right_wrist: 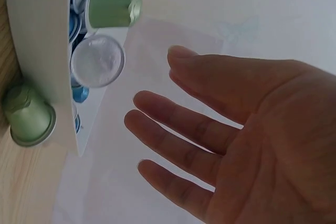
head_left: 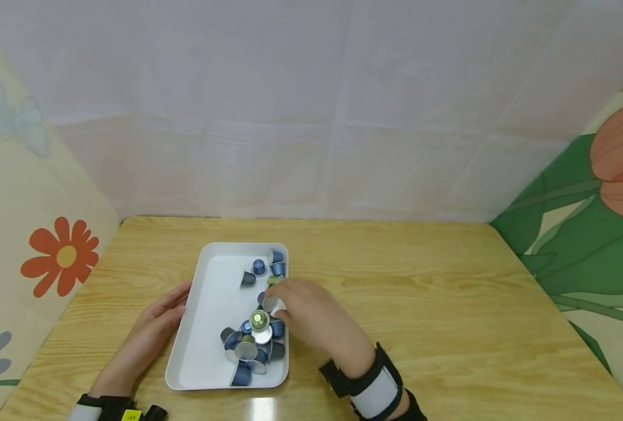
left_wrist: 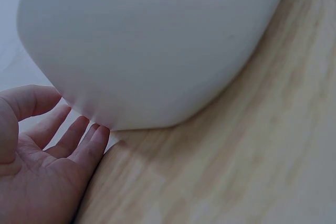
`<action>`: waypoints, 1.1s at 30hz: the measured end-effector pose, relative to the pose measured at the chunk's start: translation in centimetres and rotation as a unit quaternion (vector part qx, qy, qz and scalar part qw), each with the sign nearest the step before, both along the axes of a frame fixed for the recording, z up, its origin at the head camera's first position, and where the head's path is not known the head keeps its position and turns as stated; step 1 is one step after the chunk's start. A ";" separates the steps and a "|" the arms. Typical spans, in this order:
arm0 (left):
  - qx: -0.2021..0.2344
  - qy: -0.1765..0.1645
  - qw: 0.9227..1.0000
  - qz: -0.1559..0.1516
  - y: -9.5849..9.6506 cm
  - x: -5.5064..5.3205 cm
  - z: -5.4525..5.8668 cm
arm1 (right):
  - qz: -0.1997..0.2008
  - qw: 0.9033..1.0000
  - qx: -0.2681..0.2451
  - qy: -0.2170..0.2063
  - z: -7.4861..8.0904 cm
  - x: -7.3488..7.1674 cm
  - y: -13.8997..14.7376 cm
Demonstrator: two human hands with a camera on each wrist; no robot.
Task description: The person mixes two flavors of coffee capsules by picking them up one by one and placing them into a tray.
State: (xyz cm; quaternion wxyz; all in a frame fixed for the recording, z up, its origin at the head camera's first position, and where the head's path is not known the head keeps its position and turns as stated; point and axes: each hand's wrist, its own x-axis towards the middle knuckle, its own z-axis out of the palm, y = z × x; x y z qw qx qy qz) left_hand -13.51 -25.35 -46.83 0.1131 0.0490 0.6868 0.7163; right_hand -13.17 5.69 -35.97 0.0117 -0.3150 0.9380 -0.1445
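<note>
A white tray stands on the table, with blue, green and dark grey coffee capsules heaped mostly along its right side. My left hand is at the tray's left edge. In the left wrist view, that hand's fingertips touch the outer wall. Over the tray's right rim reaches my right hand, close to the capsules. Its fingers are spread and hold nothing in the right wrist view. Near them are a green capsule and an upturned capsule with a silvery lid.
Outside the tray wall, another green capsule is on the wooden table. A white cloth hangs behind the table. Painted panels with a red flower and green leaves flank it.
</note>
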 end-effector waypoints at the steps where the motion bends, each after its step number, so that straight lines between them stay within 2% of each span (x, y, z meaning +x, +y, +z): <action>1: 0.000 0.001 1.000 -0.001 0.0 0.0 0.0 | -0.005 1.000 -0.004 -0.004 0.0 -0.1 0.2; 9: -0.006 -0.003 1.000 0.006 0.1 -0.1 0.1 | -0.067 0.996 -0.018 -0.063 -0.3 -1.2 1.5; 12: -0.007 -0.003 1.000 0.006 0.1 -0.1 0.1 | -0.079 0.994 -0.024 -0.072 -0.5 -1.5 2.0; 19: -0.002 -0.002 1.000 0.004 0.0 -0.1 0.0 | -0.086 0.994 -0.015 -0.070 -1.2 -2.0 2.6; 29: 0.000 0.000 1.000 0.001 -0.1 0.0 0.0 | -0.100 0.988 -0.002 -0.116 -2.2 -2.7 2.6; 33: -0.002 -0.004 1.000 0.004 0.1 0.0 0.1 | -0.101 0.987 -0.004 -0.122 -2.8 -2.9 2.7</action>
